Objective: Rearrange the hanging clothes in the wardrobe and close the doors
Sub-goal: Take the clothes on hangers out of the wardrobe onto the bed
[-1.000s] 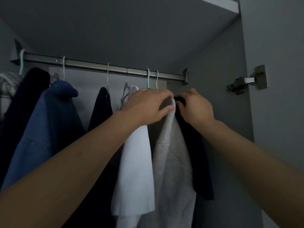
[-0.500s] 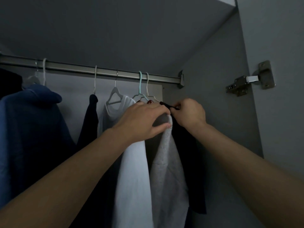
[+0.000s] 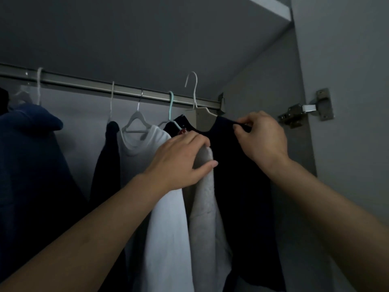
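Two hands work inside a grey wardrobe: left hand [image 3: 181, 159] grips the grey garment [image 3: 207, 199]; right hand [image 3: 262, 135] pinches the black top [image 3: 242, 186], its white hanger [image 3: 194, 95] lifted off the rail [image 3: 88, 84] at 12 o'clock; hinge [image 3: 305, 109] at 3 o'clock.

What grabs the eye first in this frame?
The white hanger at the right end of the rail stands out: its hook sits above the rail, not on it, carrying a dark top. The right hand pinches that top's shoulder, while the left hand grips the grey garment beside it. A metal door hinge glints on the right wall.
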